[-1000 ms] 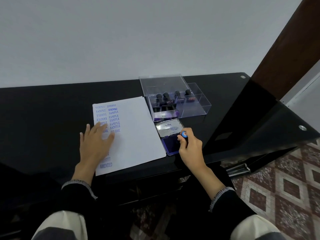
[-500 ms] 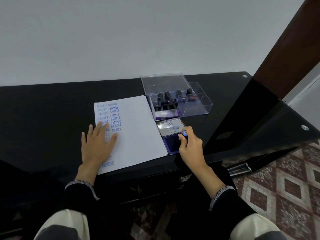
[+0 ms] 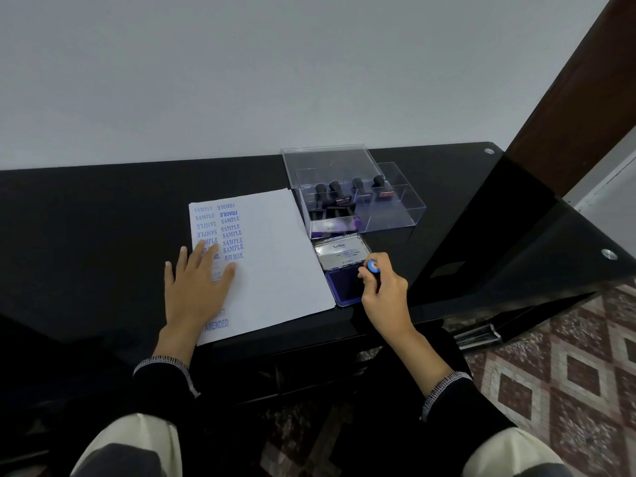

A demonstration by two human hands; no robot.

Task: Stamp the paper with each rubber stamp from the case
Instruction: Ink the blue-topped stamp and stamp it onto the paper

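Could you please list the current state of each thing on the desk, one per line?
Paper: flat, partly stamped in blue.
Ink pad: open, lid tilted back.
Clear case: open, four stamps standing inside.
Stamp: upright, pressed on the ink pad.
Left hand: flat on the paper.
Right hand: gripping the stamp.

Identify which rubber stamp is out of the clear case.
The stamp with the blue cap, gripped by the right hand on the ink pad; the other stamps stand in the case.
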